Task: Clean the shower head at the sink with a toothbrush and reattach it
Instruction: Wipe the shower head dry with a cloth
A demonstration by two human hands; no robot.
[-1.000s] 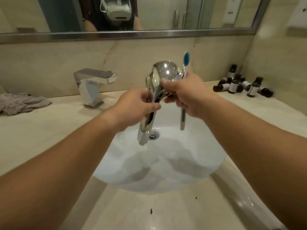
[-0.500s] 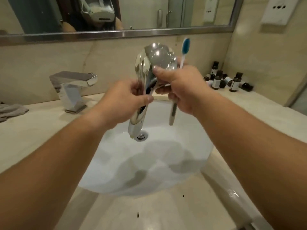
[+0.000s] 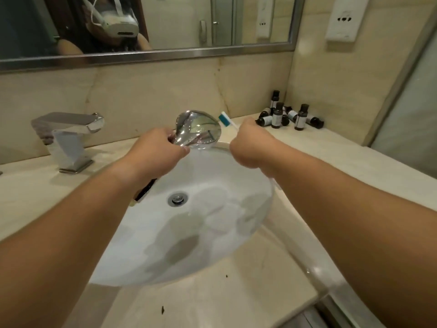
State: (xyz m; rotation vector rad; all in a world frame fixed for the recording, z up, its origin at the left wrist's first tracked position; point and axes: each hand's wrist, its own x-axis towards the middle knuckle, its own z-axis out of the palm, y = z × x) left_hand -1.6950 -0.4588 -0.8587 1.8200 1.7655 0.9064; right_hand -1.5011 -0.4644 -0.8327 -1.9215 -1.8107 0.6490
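Chrome shower head [image 3: 198,130] held up over the back rim of the sink [image 3: 212,233], toothbrush at its edge.

Its neck is gripped in the curled fingers of the left hand [image 3: 157,155]; the toothbrush [image 3: 226,120] is clenched in the right hand [image 3: 248,144], blue bristles touching the head's right side. Faucet [image 3: 68,136] sits left, small dark bottles [image 3: 287,116] are clustered in the right corner.

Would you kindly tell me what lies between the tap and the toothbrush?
In the head view, the left hand gripping the chrome shower head sits between the tap and the toothbrush.
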